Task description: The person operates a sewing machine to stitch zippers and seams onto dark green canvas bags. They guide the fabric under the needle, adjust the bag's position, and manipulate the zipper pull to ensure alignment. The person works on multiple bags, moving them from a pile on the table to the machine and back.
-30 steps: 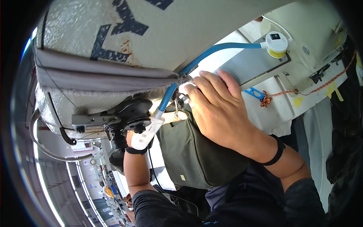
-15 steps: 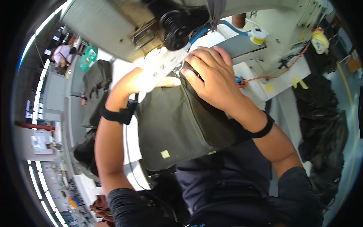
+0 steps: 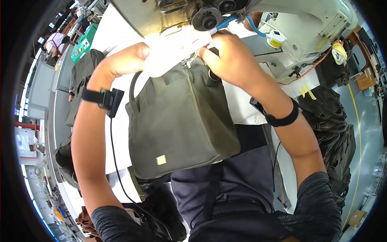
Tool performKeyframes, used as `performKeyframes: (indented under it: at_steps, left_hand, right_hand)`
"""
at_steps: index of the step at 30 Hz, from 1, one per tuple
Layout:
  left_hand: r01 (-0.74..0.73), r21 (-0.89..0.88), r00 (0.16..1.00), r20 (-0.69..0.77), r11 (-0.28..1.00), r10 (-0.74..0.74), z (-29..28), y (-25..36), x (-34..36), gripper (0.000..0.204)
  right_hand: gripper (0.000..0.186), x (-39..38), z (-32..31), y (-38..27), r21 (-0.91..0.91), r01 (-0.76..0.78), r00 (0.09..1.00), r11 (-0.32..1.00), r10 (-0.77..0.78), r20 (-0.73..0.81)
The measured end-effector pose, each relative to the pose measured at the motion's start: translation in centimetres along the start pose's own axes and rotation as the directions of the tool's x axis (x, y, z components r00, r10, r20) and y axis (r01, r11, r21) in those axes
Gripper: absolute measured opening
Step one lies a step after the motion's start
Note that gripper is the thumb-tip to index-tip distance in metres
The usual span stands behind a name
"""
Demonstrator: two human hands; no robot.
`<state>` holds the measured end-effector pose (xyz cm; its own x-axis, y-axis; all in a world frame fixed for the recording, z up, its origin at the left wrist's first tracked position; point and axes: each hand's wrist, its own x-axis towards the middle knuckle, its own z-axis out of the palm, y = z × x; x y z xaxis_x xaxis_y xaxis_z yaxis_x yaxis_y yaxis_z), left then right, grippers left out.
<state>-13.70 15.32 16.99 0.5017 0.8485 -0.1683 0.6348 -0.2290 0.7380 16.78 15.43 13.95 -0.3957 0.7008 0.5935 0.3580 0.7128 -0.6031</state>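
An olive-green fabric bag [image 3: 173, 121] with a small pale patch hangs over the table edge toward my lap, its top under the head of a sewing machine [image 3: 155, 14]. My left hand [image 3: 129, 60] is beside the bag's upper left, near its handle [image 3: 133, 94]. The machine's pale, brightly lit face plate [image 3: 173, 52] hides its fingertips. At the upper right of the bag, my right hand [image 3: 231, 56] is closed, thumb bent toward curled fingers at the top edge. A metal ring on a strap [image 3: 212, 77] hangs just below it. The needle area is washed out by glare.
A blue air tube [image 3: 227, 21] and the machine's arm and body [image 3: 318, 36] stand to the right. More dark green bags lie at the left [image 3: 86, 76] and are piled at the right [image 3: 334, 149]. Cables run from my wrist straps. Another person [image 3: 56, 42] is far left.
My hands have moved apart and up; the left has come off the bag's front, and the right has curled from lying spread. The bag's side, handle and ring strap now show more.
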Motion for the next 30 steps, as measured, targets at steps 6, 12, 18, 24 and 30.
performKeyframes:
  at_steps: [6,12,18,24,30]
  left_hand:
    - [0.104,0.094,0.994,0.027,0.990,-0.107,-0.7,1.8,0.9,0.040]
    - [0.267,0.369,0.949,-0.263,0.890,-0.175,0.1,8.6,-2.9,0.049]
    - [0.314,0.774,0.870,-0.467,0.550,0.161,15.5,12.7,-8.2,0.081]
    - [0.391,0.808,0.736,-0.562,0.441,0.377,18.1,7.2,-5.6,0.080]
    - [0.263,0.873,0.630,-0.477,0.410,0.612,15.8,4.5,-4.2,0.062]
  right_hand:
    - [0.013,-3.0,0.4,1.0,-0.019,0.103,0.983,0.995,-0.105,-0.148]
    - [0.014,-4.1,1.2,0.5,-0.090,0.148,0.960,0.985,-0.164,-0.226]
    - [0.015,-4.4,1.3,1.4,-0.078,0.178,0.944,0.981,-0.192,-0.270]
    - [0.014,-4.5,1.3,1.1,-0.060,0.195,0.948,0.979,-0.204,-0.243]
    - [0.014,-4.6,0.2,1.5,-0.053,0.186,0.965,0.981,-0.193,-0.178]
